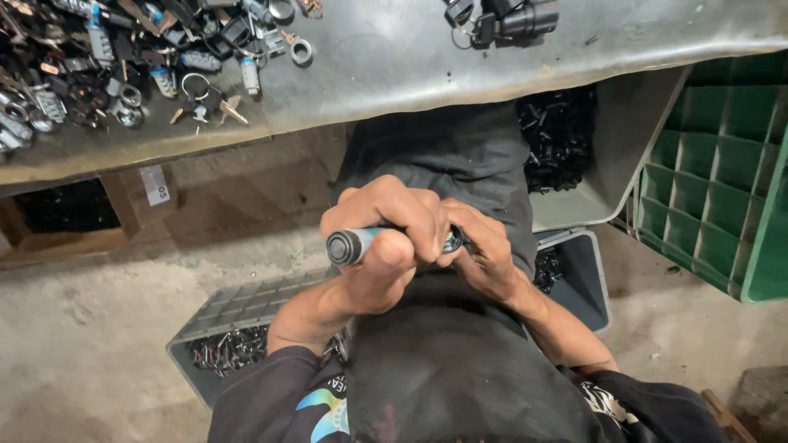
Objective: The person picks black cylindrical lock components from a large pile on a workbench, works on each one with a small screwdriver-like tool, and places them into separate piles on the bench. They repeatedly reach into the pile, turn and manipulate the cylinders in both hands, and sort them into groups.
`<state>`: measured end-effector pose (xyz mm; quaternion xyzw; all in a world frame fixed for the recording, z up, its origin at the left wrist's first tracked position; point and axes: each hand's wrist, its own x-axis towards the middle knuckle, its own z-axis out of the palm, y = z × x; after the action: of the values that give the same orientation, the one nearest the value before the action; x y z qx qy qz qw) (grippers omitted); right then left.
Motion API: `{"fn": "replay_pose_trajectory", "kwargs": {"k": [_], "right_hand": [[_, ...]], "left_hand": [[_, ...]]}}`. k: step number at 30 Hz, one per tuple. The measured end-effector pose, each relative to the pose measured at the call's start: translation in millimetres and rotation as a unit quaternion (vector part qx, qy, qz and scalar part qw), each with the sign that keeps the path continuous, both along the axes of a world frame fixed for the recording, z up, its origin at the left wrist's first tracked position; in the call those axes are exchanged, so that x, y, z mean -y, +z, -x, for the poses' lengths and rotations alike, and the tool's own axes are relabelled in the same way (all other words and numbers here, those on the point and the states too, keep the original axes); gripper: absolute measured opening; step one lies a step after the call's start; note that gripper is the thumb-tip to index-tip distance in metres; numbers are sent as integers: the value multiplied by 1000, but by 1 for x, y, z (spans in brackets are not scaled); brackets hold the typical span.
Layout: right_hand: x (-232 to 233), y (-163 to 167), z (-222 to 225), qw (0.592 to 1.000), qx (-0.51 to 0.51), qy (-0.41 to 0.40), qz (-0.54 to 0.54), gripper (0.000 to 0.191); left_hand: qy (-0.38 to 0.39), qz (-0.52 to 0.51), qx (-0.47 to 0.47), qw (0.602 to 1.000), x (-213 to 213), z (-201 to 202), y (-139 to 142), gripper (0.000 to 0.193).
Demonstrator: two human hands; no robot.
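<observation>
Head camera looks down on a seated person gripping a screwdriver (355,244) in the left hand (386,238), fingers wrapped tight around its handle. Its long axis runs level, butt end pointing left, tip hidden toward the right hand (484,258). Those fingers curl around a small metal part (453,239), touching the left knuckles over the dark apron (443,361). Both hands hang well short of the bench (410,66) near edge, where loose keys and locks (123,74) crowd its far-left corner.

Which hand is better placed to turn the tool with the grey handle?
Probably the left hand: it grips the tool fully. The right hand only holds the small part at its tip.
</observation>
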<state>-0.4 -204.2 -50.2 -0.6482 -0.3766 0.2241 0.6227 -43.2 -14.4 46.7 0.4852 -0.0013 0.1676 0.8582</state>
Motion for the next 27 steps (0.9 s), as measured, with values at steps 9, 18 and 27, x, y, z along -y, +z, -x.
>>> {"fn": "replay_pose_trajectory", "kwargs": {"k": [9, 18, 27], "right_hand": [[6, -1, 6, 999, -45, -9, 17, 36], [11, -10, 8, 997, -31, 33, -59, 38], [13, -13, 8, 999, -52, 10, -1, 39]], "left_hand": [[-2, -5, -25, 1000, -7, 4, 0, 50], [-8, 58, -21, 998, -6, 0, -4, 52], [-4, 67, -24, 997, -9, 1, -7, 52]]}}
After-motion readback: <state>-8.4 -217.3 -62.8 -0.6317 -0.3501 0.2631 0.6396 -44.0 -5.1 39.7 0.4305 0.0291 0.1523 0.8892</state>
